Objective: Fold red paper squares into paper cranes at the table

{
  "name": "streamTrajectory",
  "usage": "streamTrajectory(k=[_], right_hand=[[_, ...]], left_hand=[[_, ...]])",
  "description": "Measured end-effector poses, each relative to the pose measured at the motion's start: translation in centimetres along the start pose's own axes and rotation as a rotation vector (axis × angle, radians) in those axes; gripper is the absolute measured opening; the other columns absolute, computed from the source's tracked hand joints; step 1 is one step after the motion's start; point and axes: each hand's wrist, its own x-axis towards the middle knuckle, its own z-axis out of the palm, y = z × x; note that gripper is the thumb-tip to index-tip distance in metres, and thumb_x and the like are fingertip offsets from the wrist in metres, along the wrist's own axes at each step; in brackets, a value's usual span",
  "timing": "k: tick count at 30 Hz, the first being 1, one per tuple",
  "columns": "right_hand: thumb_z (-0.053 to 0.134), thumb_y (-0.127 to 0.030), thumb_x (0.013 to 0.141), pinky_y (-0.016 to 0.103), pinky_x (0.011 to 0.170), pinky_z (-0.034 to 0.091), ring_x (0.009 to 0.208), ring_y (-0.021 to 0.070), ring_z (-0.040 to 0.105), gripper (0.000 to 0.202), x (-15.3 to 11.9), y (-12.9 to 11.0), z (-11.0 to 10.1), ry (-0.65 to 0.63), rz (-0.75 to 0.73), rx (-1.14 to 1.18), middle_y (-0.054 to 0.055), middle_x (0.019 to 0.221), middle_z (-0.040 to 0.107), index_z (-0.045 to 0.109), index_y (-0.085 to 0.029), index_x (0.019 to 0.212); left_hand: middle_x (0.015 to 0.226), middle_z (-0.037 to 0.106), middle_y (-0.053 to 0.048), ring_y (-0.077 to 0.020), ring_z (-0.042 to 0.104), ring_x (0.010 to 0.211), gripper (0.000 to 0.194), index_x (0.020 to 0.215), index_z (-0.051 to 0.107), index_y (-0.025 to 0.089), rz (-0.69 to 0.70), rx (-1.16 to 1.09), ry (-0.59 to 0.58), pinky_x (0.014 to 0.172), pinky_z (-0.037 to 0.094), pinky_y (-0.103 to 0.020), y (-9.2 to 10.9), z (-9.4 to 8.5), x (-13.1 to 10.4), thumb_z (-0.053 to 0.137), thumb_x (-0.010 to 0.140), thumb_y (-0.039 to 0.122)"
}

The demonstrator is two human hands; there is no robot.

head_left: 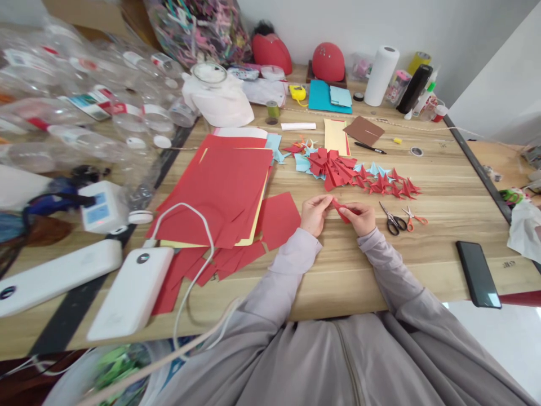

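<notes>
Between my two hands is a small folded piece of red paper [340,210], held just above the wooden table. My left hand [315,215] pinches its left end with thumb and fingertips. On the other side my right hand [359,217] grips it, thumb on top and fingers curled behind. Just beyond my hands lies a heap of folded red paper pieces [332,168], with pointed red paper cranes [386,183] trailing to the right and light blue folded ones [374,169] among them. A stack of red paper sheets [215,194] lies to the left, loose red squares [279,220] beside it.
Black scissors [394,221] and orange-handled scissors [414,219] lie right of my hands, a phone [477,273] farther right. White power banks [133,293] with a looping cable [203,225] sit at front left. Plastic bottles [127,113] crowd the left. A paper roll [381,76] stands at the back.
</notes>
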Motion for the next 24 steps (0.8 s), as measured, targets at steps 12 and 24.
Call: streamTrajectory(k=[12, 24], right_hand=[[0.079, -0.038, 0.053, 0.029, 0.063, 0.051, 0.062, 0.0151, 0.062, 0.028, 0.9, 0.9, -0.5, 0.082, 0.141, 0.183, 0.002, 0.068, 0.071, 0.070, -0.017, 0.069], [0.078, -0.043, 0.050, 0.028, 0.057, 0.049, 0.055, 0.0130, 0.058, 0.030, 1.0, 0.6, -0.6, 0.086, 0.151, 0.219, 0.001, 0.060, 0.068, 0.069, -0.017, 0.061]], left_hand=[[0.066, 0.068, -0.002, -0.0130, 0.064, 0.067, 0.024, 0.066, 0.067, 0.016, 0.042, -0.035, 0.074, 0.075, 0.050, -0.031, 0.0, -0.5, 0.4, 0.081, 0.051, 0.030], [0.067, 0.067, -0.001, -0.0110, 0.061, 0.061, 0.035, 0.075, 0.068, 0.014, -0.048, 0.165, -0.005, 0.065, 0.049, -0.026, -0.5, -0.4, 0.0, 0.083, 0.045, 0.022]])
